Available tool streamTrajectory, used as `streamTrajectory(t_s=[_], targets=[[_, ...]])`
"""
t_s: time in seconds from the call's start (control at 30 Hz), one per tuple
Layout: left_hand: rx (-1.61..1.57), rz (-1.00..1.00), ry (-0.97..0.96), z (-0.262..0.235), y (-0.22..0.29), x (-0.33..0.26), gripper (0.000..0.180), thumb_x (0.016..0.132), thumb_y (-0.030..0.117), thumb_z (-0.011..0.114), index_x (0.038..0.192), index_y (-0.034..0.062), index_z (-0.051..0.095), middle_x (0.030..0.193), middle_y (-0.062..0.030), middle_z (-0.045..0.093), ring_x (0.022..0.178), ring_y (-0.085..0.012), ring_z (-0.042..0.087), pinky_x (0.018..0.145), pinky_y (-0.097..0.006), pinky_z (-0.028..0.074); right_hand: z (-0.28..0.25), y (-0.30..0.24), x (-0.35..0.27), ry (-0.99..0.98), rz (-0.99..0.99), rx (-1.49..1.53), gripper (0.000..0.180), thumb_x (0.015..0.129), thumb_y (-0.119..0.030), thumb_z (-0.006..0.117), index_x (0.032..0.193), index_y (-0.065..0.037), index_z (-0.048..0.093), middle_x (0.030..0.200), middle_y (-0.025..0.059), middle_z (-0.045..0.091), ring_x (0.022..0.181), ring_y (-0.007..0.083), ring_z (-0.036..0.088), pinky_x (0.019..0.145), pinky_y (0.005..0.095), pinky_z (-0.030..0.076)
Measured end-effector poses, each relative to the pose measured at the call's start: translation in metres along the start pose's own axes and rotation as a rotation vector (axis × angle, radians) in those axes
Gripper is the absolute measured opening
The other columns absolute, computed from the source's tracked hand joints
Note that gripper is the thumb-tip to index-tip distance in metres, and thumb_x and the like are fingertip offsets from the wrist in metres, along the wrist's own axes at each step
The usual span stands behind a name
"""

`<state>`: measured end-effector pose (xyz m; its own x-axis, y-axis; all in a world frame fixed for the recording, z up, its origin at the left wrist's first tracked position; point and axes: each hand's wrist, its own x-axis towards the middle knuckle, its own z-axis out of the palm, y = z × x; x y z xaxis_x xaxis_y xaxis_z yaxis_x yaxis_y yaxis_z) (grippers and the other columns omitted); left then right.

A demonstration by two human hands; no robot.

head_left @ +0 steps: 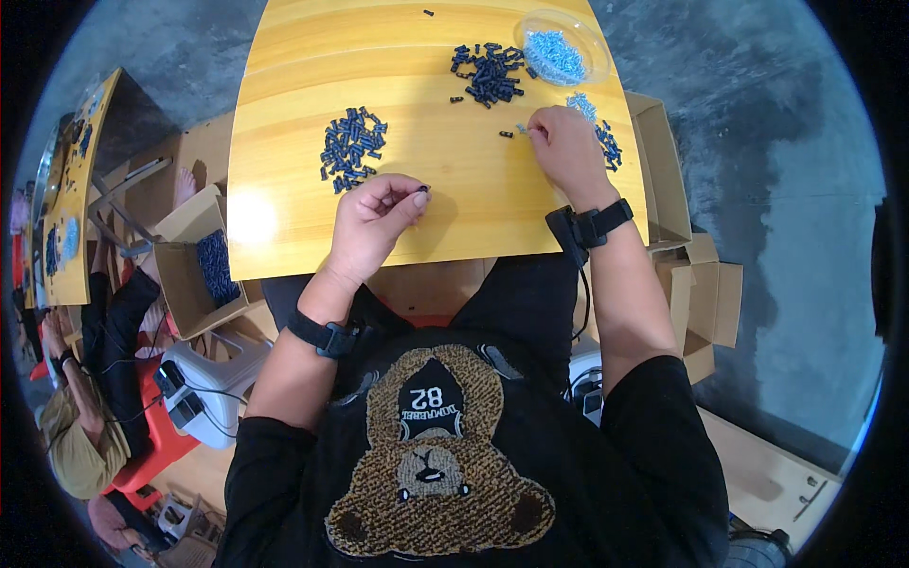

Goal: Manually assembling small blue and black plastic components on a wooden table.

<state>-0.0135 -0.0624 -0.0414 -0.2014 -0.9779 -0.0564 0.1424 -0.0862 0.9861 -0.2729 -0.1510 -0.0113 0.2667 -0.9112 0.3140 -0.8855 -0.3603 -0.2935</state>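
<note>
My left hand [377,220] is over the near part of the yellow wooden table [284,85], its thumb and forefinger pinching a small black part [423,190]. Farther right, my right hand [570,151] has its fingertips pressed together down at the tabletop. Beside those fingertips lie a tiny light-blue piece [522,128] and a single black part [507,134]; whether the fingers grip anything is hidden. A pile of dark parts [352,147] lies beyond my left hand. Another pile of black parts [490,74] sits farther back, toward the right.
A clear round tub [592,57] of light-blue pieces stands at the far right, with loose light-blue pieces [581,104] and dark parts [609,147] near it. Cardboard boxes [660,170] flank the table; the left box [189,284] holds dark parts. Another person [80,426] sits at a table on the left.
</note>
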Motion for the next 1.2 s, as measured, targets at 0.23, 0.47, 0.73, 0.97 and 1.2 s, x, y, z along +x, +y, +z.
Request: streamTrajectory(t_s=[0.23, 0.47, 0.73, 0.97, 1.2], targets=[[0.015, -0.004, -0.013, -0.001, 0.000, 0.000, 0.013, 0.089, 0.007, 0.058, 0.098, -0.0016, 0.061, 0.086, -0.0044, 0.066, 0.072, -0.0078, 0.056, 0.067, -0.021, 0.047, 0.002, -0.004, 0.000, -0.006, -0.039, -0.021, 0.010, 0.077, -0.008, 0.053, 0.075, -0.003, 0.062, 0.077, 0.0163, 0.061, 0.082, 0.0332, 0.058, 0.072, 0.0427, 0.047], [0.006, -0.004, -0.008, -0.002, -0.003, 0.001, 0.012, 0.088, 0.006, 0.059, 0.098, -0.0011, 0.061, 0.088, -0.0049, 0.066, 0.073, -0.0085, 0.057, 0.069, -0.022, 0.048, 0.001, -0.010, -0.001, -0.062, -0.036, -0.018, 0.012, 0.077, -0.009, 0.053, 0.071, -0.002, 0.061, 0.075, 0.0165, 0.060, 0.078, 0.0345, 0.058, 0.070, 0.0440, 0.047], [0.030, -0.003, -0.003, -0.001, 0.000, 0.001, 0.012, 0.088, 0.007, 0.060, 0.097, -0.0009, 0.061, 0.087, -0.0046, 0.066, 0.072, -0.0081, 0.056, 0.068, -0.022, 0.048, 0.002, -0.008, -0.006, -0.023, -0.068, 0.000, 0.011, 0.076, -0.009, 0.055, 0.071, -0.003, 0.062, 0.073, 0.0154, 0.060, 0.076, 0.0337, 0.057, 0.069, 0.0430, 0.047], [0.015, -0.001, 0.009, -0.001, 0.000, 0.000, 0.012, 0.088, 0.006, 0.060, 0.097, -0.0009, 0.061, 0.086, -0.0044, 0.066, 0.072, -0.0077, 0.056, 0.067, -0.021, 0.047, -0.004, -0.023, -0.005, -0.131, -0.039, -0.028, 0.011, 0.075, -0.009, 0.056, 0.069, -0.002, 0.062, 0.074, 0.0144, 0.060, 0.078, 0.0328, 0.057, 0.071, 0.0427, 0.047], [0.002, 0.012, 0.018, 0.000, -0.003, 0.000, 0.012, 0.088, 0.006, 0.060, 0.098, -0.0011, 0.061, 0.087, -0.0049, 0.066, 0.072, -0.0079, 0.057, 0.067, -0.022, 0.047, -0.004, -0.033, -0.017, -0.106, -0.021, -0.005, 0.008, 0.073, -0.008, 0.056, 0.071, 0.000, 0.055, 0.073, 0.0177, 0.057, 0.075, 0.0357, 0.056, 0.068, 0.0435, 0.047]])
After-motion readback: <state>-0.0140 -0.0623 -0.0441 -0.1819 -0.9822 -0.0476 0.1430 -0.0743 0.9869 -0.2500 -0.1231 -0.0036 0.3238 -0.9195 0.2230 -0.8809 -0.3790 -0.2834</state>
